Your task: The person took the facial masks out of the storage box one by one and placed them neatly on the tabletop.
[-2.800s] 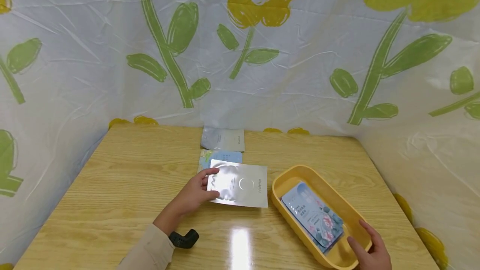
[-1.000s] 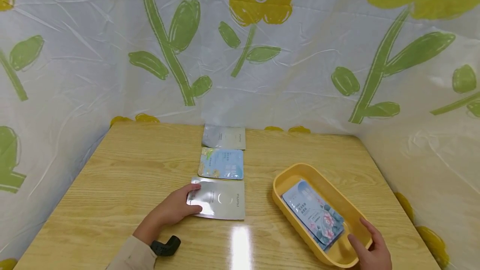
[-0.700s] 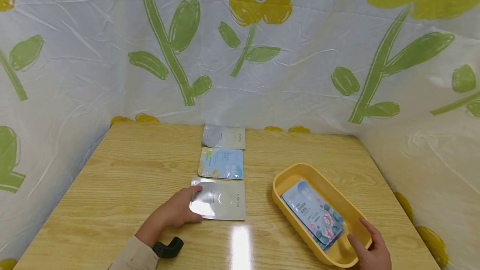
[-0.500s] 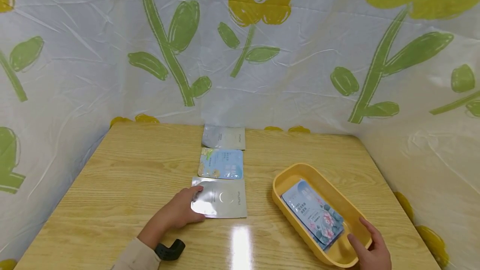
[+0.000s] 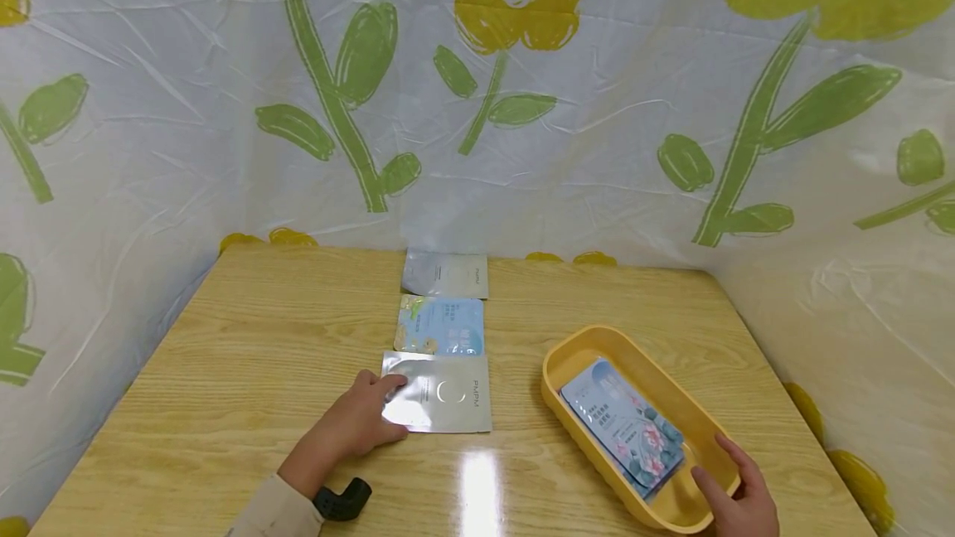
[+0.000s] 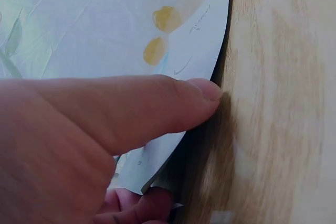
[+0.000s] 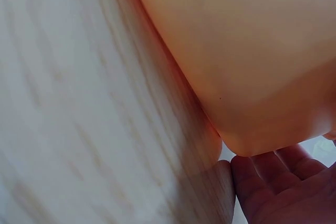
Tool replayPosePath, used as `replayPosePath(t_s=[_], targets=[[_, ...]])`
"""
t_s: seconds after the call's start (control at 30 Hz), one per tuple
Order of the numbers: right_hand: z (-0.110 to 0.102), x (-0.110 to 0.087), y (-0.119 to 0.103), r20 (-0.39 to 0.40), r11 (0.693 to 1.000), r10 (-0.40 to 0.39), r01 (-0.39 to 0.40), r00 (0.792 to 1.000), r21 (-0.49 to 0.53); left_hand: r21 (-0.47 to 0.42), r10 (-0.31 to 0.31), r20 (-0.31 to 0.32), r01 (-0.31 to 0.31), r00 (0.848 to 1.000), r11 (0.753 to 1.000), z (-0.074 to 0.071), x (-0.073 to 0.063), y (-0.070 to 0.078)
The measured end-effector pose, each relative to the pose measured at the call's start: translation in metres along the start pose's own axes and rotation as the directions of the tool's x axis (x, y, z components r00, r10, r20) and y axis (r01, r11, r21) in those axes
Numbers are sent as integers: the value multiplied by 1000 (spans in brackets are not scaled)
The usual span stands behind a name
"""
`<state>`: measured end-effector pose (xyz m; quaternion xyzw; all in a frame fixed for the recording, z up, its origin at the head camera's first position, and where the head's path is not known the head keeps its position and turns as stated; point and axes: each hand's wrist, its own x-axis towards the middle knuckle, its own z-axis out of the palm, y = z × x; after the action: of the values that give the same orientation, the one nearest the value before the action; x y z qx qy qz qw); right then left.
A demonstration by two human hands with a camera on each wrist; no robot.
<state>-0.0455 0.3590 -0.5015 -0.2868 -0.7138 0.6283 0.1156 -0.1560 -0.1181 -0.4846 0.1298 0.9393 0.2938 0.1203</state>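
Note:
In the head view my left hand (image 5: 356, 419) is at the left end of a silver face mask sachet (image 5: 451, 404) lettered PMPM. A finger lies on its face and the thumb on its near edge. Seen from the left wrist, the thumb crosses the sachet (image 6: 197, 40) and other fingers curl at its corner. Beyond it lie a blue sachet (image 5: 448, 326) and another silver sachet (image 5: 455, 273), forming a column. My right hand (image 5: 742, 500) grips the near end of a yellow tray (image 5: 589, 446), thumb inside. Flowered blue sachets (image 5: 627, 429) lie in the tray, overlapping.
The wooden table (image 5: 261, 355) is enclosed by a white flower-printed cloth (image 5: 582, 172) at the back and sides. A black curved piece (image 5: 343, 500) sits at my left wrist. Light glares off the table near its front.
My left hand has brought the silver sachet down and left onto the table, in front of the blue one, then shifted it slightly right. My right hand stays on the tray.

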Motion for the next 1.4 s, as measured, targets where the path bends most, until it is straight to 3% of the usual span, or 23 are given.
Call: replayPosePath(t_s=[0.43,1.0,1.27,1.4], targets=[[1,-1,-3,-1,1000,27,-27,1000,-6,75,15,0,-15,1000,997,1,-1,1],[2,-1,-1,-28,1000,21,-21,999,6,114,40,-77,-31,996,993,7,-2,3],[2,-2,-2,-12,998,20,-20,1000,54,77,128,-176,-115,976,990,2,1,15],[2,-2,-2,-11,998,24,-23,1000,57,11,149,-180,-150,972,989,2,2,20]])
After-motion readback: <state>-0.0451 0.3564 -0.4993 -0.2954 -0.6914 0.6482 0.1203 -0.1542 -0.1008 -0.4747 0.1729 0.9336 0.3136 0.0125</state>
